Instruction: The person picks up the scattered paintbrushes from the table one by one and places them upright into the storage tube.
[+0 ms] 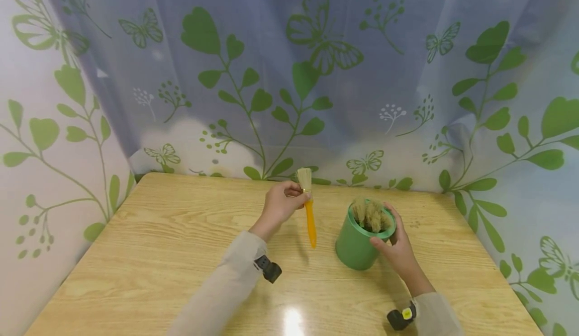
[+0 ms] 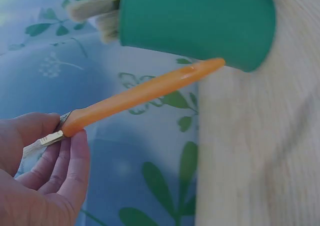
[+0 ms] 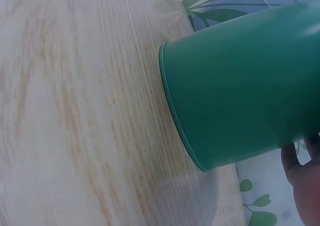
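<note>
Between thumb and fingers, my left hand (image 1: 280,204) pinches a paintbrush (image 1: 310,220) at its metal ferrule. The pale bristles point up and the orange handle hangs down over the table. In the left wrist view the handle (image 2: 145,93) stretches toward a green cylindrical container (image 2: 195,21). My right hand (image 1: 400,250) grips that container (image 1: 355,248) near its top, thumb on the near side of the rim and fingers round the far side. Several tan bristle tufts (image 1: 373,216) stick up out of it; whatever is below them is hidden by the wall.
The wooden table (image 1: 181,235) ends at a curtain (image 1: 271,99) with green leaves and butterflies, which hangs along the back and both sides. Each wrist wears a small black camera (image 1: 269,269). The container's base (image 3: 175,111) is close over the wood grain.
</note>
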Action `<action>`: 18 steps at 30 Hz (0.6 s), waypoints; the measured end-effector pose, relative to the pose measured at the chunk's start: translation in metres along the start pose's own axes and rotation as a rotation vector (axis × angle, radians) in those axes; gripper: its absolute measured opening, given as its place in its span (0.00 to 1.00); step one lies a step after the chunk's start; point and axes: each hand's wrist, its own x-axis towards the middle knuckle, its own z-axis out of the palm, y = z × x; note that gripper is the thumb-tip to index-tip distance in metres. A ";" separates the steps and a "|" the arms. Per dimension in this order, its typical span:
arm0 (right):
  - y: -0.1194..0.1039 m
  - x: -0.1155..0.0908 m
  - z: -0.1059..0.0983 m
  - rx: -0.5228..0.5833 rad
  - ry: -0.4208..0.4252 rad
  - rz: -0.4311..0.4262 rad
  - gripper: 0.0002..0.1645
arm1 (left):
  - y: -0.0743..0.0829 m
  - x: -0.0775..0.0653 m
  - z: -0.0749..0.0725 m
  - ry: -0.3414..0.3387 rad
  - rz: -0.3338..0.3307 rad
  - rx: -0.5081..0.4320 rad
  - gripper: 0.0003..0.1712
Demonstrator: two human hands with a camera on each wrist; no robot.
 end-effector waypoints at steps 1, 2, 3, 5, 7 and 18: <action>0.000 0.000 0.000 0.003 0.000 -0.001 0.49 | 0.002 -0.001 -0.001 -0.002 0.009 -0.012 0.15; 0.001 0.000 0.000 0.003 0.000 -0.002 0.49 | 0.004 -0.001 -0.001 -0.003 0.015 -0.022 0.15; 0.001 0.000 0.000 0.005 0.000 -0.005 0.49 | 0.007 -0.002 -0.002 -0.004 0.020 -0.030 0.15; 0.001 0.000 -0.001 0.008 0.000 -0.003 0.50 | 0.012 -0.003 -0.002 -0.004 0.031 -0.048 0.13; 0.002 0.000 -0.001 0.007 0.001 -0.002 0.50 | 0.018 -0.005 -0.002 0.000 0.043 -0.062 0.13; 0.000 0.000 0.000 0.005 -0.007 -0.009 0.49 | 0.035 -0.013 0.000 -0.025 0.102 -0.196 0.16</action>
